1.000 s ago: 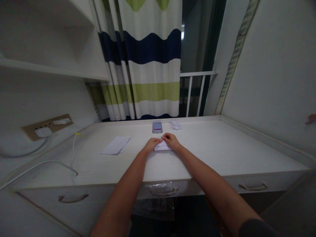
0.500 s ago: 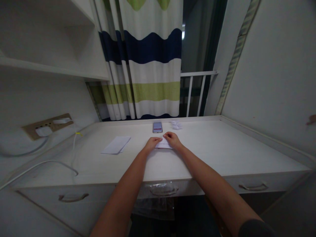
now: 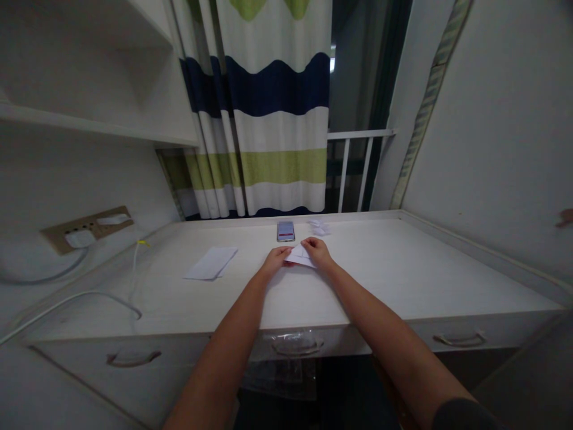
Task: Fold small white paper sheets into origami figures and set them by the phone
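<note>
A folded piece of white paper (image 3: 301,257) is held between my two hands, just above the white desk (image 3: 371,280). My left hand (image 3: 276,259) pinches its left side, thumb on top. The fingers of my right hand (image 3: 317,251) close on its upper right part, and the thumb and index finger meet near the top edge. Crease lines run across the paper, and a thin reddish strip shows along its lower edge. Straight beyond my hands lies a smartphone (image 3: 285,231) with its screen lit. Beside it sit small folded white paper pieces (image 3: 319,227).
Flat white sheets (image 3: 211,263) lie on the left of the desk. A white cable (image 3: 102,292) loops over the left edge, near a wall socket panel (image 3: 85,230) with plugs. A striped curtain (image 3: 282,131) hangs behind the desk. Drawers with handles (image 3: 298,347) line the front.
My right hand has shifted slightly right, and the paper has tilted, its right side now lower. More of its folded top shows between my hands. The phone and sheets stay put.
</note>
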